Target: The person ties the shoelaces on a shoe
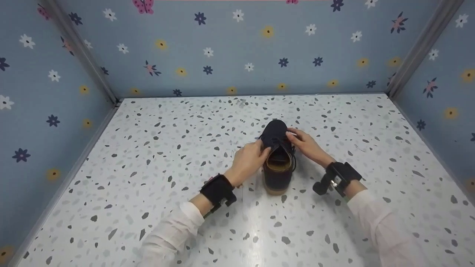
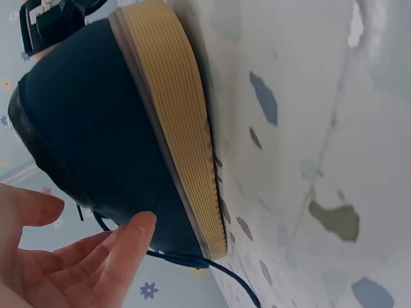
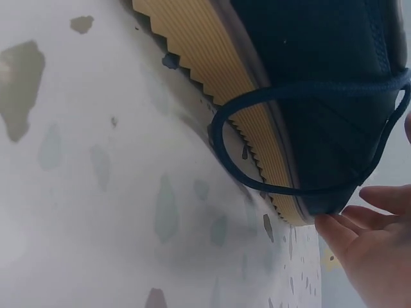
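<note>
A dark navy lace-up shoe [image 1: 277,180] with a ribbed tan sole [image 2: 170,90] stands upright on the speckled surface, its toe pointing away from me. My left hand [image 1: 248,161] is at its left side, fingers touching the upper and thumb near the ankle opening. On the other side, my right hand [image 1: 308,146] touches the upper near the toe with its fingertips, fingers nearly straight. A loose loop of shoelace [image 3: 221,138] hangs down the shoe's right side. Another lace end [image 2: 237,277] trails to the surface on the left.
The white surface [image 1: 148,207] has grey terrazzo-like flecks. Blue flowered panels enclose it at the back [image 1: 237,48], on the left [image 1: 33,111] and on the right [image 1: 445,92]. Black straps with cameras sit on the left wrist [image 1: 218,191] and right wrist [image 1: 343,174].
</note>
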The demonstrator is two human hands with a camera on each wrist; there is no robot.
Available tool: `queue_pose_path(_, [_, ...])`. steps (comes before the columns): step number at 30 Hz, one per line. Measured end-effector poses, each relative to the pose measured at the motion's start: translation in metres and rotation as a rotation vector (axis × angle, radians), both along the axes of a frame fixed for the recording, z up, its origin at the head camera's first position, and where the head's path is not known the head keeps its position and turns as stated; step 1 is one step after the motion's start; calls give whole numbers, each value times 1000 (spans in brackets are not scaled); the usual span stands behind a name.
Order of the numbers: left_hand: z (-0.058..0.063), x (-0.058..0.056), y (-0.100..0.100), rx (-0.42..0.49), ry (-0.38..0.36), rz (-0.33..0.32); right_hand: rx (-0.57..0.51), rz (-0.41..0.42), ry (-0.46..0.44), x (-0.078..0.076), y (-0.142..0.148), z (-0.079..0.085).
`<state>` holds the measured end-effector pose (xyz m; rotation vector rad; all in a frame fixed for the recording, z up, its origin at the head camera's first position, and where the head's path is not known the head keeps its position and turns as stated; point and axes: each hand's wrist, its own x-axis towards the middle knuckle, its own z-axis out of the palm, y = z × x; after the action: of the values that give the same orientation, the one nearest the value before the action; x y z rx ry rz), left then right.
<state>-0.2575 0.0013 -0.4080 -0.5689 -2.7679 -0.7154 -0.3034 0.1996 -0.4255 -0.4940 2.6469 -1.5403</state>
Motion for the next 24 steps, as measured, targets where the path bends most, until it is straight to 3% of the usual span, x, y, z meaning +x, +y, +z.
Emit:
queue_pose_path(4, [-1, -9, -5, 15, 49, -15, -100, 8, 11, 1, 5, -2])
queue_pose_path(12, [-9, -27, -10, -3, 65, -141, -274, 108, -62, 11, 13, 5])
queue_pose_path(18, [-16, -37, -12, -24, 55, -171, -206, 200, -10, 4, 16, -9])
queue_pose_path(24, [-21, -42, -17, -38, 46, -119, -189, 158, -21, 2, 22, -9])
